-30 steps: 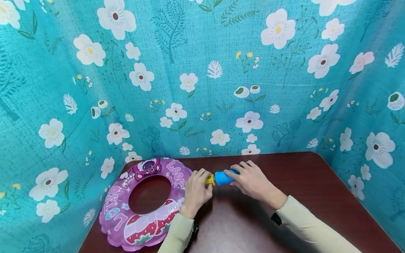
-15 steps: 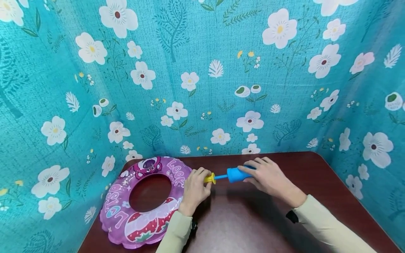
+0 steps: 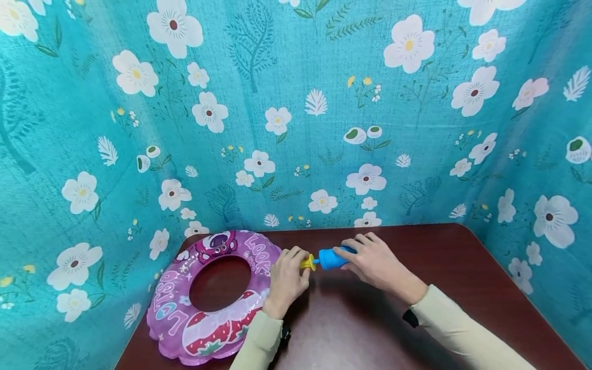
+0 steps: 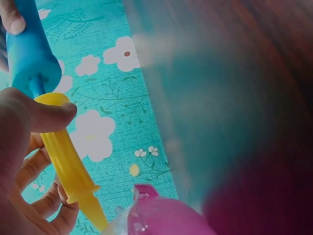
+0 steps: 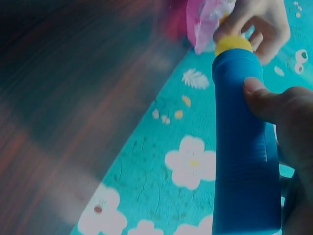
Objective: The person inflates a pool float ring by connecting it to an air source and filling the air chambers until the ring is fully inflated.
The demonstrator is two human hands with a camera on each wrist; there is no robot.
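A hand pump lies sideways between the two hands, its blue barrel on the right and its yellow nozzle end on the left. My left hand grips the yellow part, thumb across its collar. Around the barrel, my right hand curls its fingers and thumb. Only a short piece of blue rod shows between barrel and collar. The yellow tip points at the purple swim ring, meeting clear plastic at its edge in the left wrist view; whether it sits inside a valve I cannot tell.
The swim ring rests on the left of a dark red-brown table. A teal flowered curtain hangs behind the table and at both sides. Dark straps show at the wrists.
My right hand drew the blue barrel right, baring a long stretch of rod, then moved back left so that little rod shows. The left hand stays nearly still on the yellow part.
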